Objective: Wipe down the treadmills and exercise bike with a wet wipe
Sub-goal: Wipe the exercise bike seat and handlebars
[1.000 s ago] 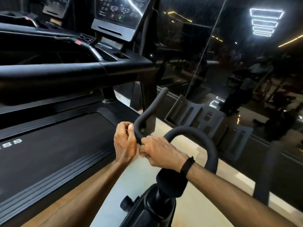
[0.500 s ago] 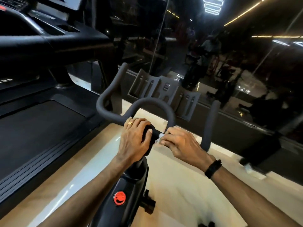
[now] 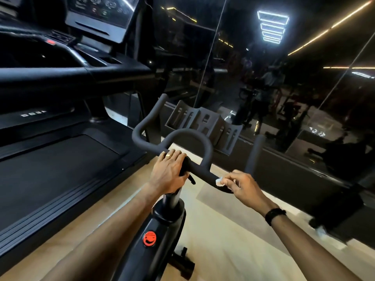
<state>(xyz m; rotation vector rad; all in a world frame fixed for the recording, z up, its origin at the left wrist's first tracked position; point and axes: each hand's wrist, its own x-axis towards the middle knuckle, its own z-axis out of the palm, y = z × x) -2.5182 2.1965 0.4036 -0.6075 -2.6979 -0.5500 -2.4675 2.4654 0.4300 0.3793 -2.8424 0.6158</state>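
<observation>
While your left hand, palm down, curls over the middle of the exercise bike's matte black curved handlebar, your right hand pinches a small crumpled white wet wipe against the bar's right stretch, wrist raised. Beside the bike, the black treadmill lies along the floor's left edge.

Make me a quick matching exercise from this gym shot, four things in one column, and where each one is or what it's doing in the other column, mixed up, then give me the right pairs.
Things
1. left hand
2. wet wipe
3. red round sticker
4. treadmill

Places or states
A. on the bike frame below the handlebar
B. beside the bike, to the left
C. grips the middle of the handlebar
D. pinched in the right hand against the bar

Pairs: 1-C, 2-D, 3-A, 4-B
</observation>
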